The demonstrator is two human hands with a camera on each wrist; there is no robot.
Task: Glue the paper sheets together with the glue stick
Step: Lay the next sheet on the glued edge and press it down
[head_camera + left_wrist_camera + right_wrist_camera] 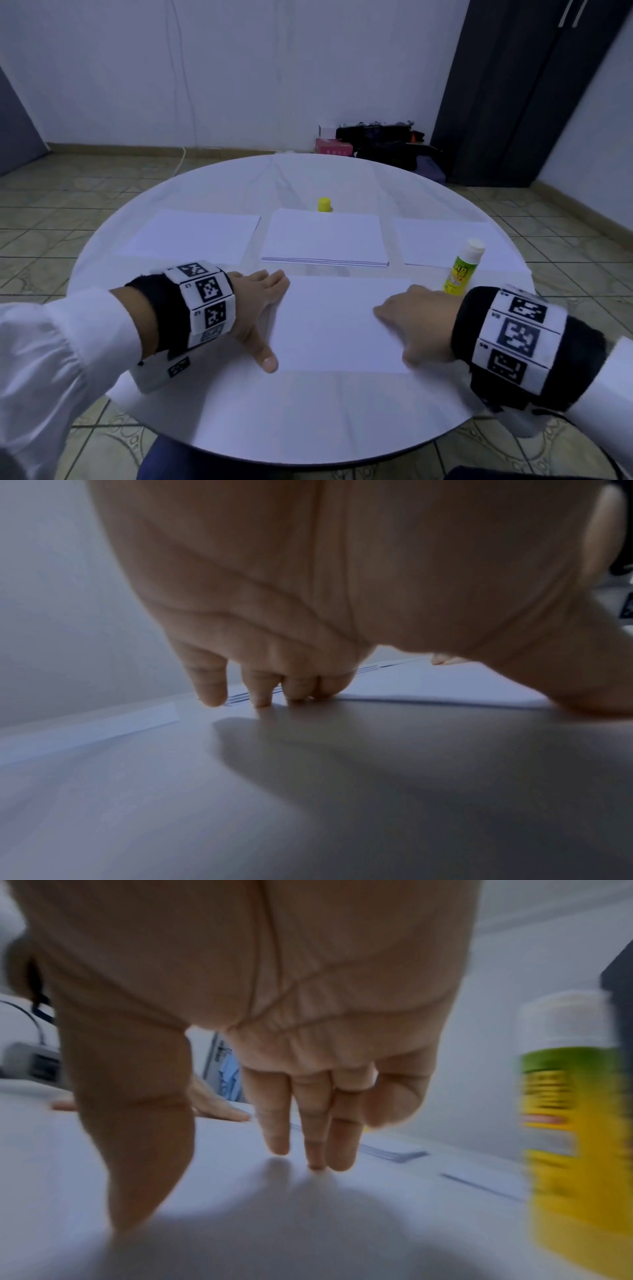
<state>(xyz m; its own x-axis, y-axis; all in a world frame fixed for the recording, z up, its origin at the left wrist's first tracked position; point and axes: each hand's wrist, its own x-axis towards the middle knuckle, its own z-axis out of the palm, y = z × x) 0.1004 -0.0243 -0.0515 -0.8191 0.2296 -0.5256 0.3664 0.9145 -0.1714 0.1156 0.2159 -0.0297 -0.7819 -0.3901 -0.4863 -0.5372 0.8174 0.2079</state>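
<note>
On the table [308, 418], the near sheet [339, 325] lies flat between both hands: left hand [255, 308] at its left edge, right hand [416, 323] on its right, fingers straight, holding nothing. The glue stick [462, 267] stands upright just beyond the right hand.

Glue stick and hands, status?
Left hand and right hand flat on near sheet. Glue stick upright, uncapped, right of sheet. Yellow cap beyond stack.
</note>
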